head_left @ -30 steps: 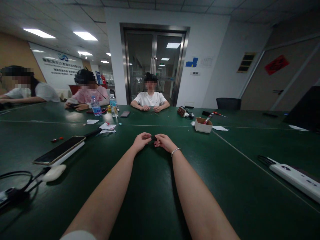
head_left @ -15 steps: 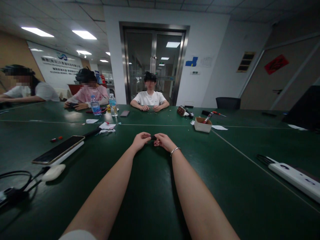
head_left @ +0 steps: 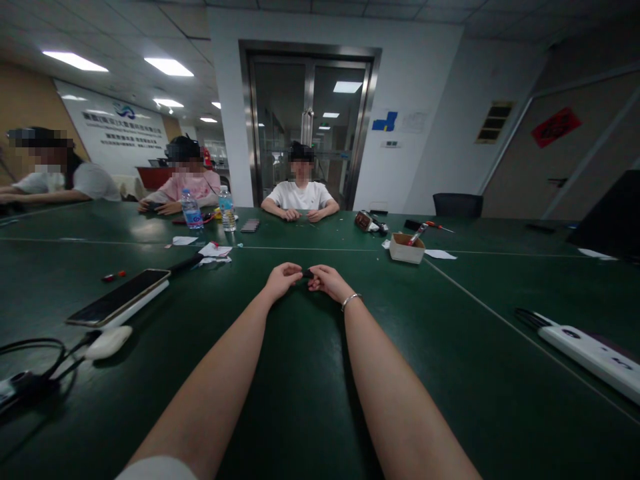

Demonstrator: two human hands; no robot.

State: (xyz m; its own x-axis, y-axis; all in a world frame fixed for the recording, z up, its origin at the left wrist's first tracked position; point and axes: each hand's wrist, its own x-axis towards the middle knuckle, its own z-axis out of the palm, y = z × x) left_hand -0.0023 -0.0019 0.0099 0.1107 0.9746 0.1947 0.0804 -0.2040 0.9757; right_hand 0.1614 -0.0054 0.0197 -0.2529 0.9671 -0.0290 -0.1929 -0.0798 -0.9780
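Both my arms reach out over the green table (head_left: 310, 400). My left hand (head_left: 281, 280) and my right hand (head_left: 327, 281) meet at the middle, fingers curled. Together they pinch a small black object (head_left: 307, 273) between their fingertips, just above the table top. Its shape is too small to make out. A thin bracelet (head_left: 351, 301) circles my right wrist.
A phone (head_left: 119, 297) on a white slab, a white charger (head_left: 108, 342) and black cables lie at left. A white power strip (head_left: 590, 353) lies at right. A small cardboard box (head_left: 407, 248) with a red tool stands ahead. Three people sit at the far side, with water bottles (head_left: 191, 209).
My hands stay pinched on the small black object in the same place. The view has tilted very slightly; the person in pink has shifted a little to the right.
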